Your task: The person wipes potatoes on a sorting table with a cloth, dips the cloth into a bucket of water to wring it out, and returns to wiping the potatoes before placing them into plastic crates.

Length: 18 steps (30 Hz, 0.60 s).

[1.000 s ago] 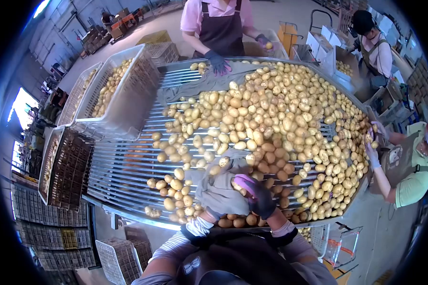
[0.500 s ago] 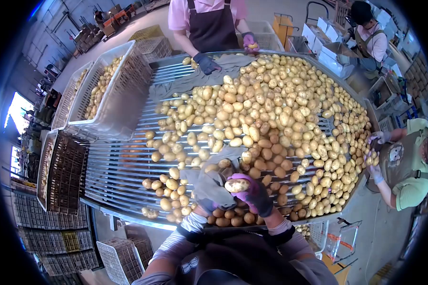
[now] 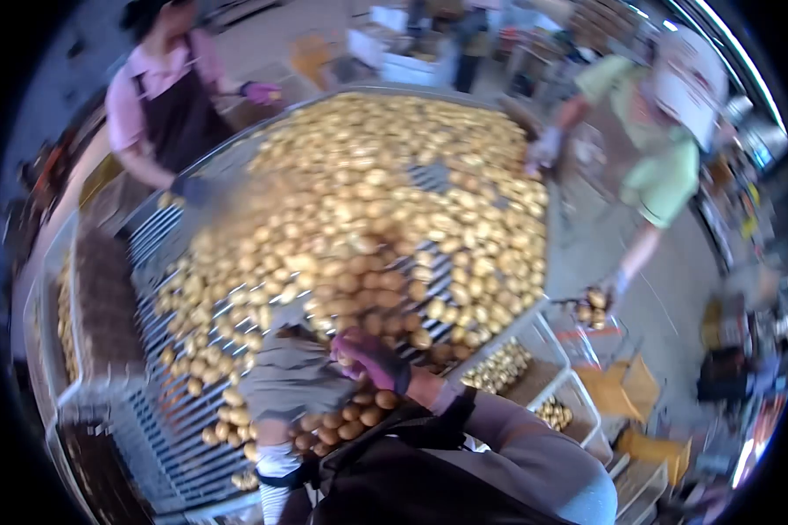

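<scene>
A grey cloth (image 3: 296, 372) lies over my left hand, whose fingers are hidden by it; the cloth stays bunched at the hand. My right hand (image 3: 375, 357), in a purple and dark glove, is closed beside the cloth. Between its fingers a potato (image 3: 347, 359) shows in part, blurred by motion. Both hands are above the near side of the slatted metal table (image 3: 153, 437). Brown-looking potatoes (image 3: 352, 420) lie in shadow just below my hands, and a wide spread of yellow potatoes (image 3: 464, 223) covers much of the table beyond.
A co-worker in a pink top (image 3: 179, 105) stands at the far left edge, one gloved hand over the potatoes. Another in a green shirt (image 3: 665, 175) stands at the right, holding potatoes (image 3: 594, 308) above the floor. Crates (image 3: 534, 359) with potatoes stand at the near right; white crates (image 3: 105, 306) at the left.
My view has turned to the right. The cloth now covers more of my left hand. The green-shirted co-worker has moved a handful of potatoes away from the table edge.
</scene>
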Tool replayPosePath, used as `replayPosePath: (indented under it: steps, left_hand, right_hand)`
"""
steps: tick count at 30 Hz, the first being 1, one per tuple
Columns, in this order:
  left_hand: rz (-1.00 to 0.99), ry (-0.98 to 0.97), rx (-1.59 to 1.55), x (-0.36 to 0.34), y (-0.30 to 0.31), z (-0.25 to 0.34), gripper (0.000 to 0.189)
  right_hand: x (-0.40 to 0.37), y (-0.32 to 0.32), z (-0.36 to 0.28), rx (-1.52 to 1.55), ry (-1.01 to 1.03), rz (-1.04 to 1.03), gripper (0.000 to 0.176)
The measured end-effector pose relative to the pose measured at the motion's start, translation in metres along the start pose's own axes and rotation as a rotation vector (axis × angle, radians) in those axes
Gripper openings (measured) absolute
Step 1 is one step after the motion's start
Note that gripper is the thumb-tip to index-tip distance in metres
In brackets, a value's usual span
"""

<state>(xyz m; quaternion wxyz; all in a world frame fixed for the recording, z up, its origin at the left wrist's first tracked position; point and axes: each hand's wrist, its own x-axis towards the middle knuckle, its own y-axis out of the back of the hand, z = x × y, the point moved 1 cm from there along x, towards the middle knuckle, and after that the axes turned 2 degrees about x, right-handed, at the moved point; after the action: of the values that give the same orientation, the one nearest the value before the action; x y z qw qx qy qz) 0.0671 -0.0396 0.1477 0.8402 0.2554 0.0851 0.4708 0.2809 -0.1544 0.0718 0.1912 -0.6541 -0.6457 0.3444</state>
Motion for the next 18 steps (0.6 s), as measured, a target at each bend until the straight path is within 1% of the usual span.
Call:
replayPosePath:
  steps: [1,4,5,7,8,9,10,12,14,15,18]
  left_hand:
    - [-0.006,-0.013,0.003,0.005,0.006,0.004,0.060]
    - [-0.004,-0.074,-0.001,0.025,0.031,0.020,0.059]
    - [0.008,-0.098,-0.015,0.030,0.039,0.029,0.058]
    - [0.054,-0.147,-0.067,0.036,0.053,0.044,0.058]
    - [0.084,-0.168,-0.103,0.035,0.054,0.051,0.057]
    - [0.118,-0.178,-0.156,0.032,0.047,0.056,0.057]
    - [0.145,-0.181,-0.216,0.027,0.036,0.057,0.056]
    - [0.140,-0.147,-0.324,0.010,0.005,0.054,0.056]
    - [0.053,-0.084,-0.400,-0.012,-0.037,0.047,0.055]
    - [-0.003,-0.054,-0.421,-0.025,-0.056,0.042,0.055]
    - [-0.138,-0.006,-0.459,-0.042,-0.086,0.038,0.054]
  right_hand:
    - [-0.013,0.010,0.000,-0.241,0.144,0.074,0.025]
    - [-0.067,-0.021,-0.041,0.046,0.262,0.326,0.041]
    - [-0.080,-0.013,-0.041,0.058,0.274,0.329,0.041]
    - [-0.107,0.017,-0.036,0.054,0.413,0.213,0.055]
    - [-0.119,0.019,-0.035,0.107,0.443,0.239,0.062]
    - [-0.130,0.021,-0.034,0.159,0.475,0.264,0.069]
    - [-0.143,0.017,-0.034,0.268,0.464,0.376,0.075]
    - [-0.165,0.009,-0.032,0.057,0.577,0.520,0.081]
    - [-0.191,-0.009,-0.041,0.105,0.591,0.439,0.087]
    - [-0.197,-0.015,-0.038,-0.087,0.635,0.548,0.091]
    - [-0.217,-0.028,-0.031,0.146,0.761,0.301,0.098]
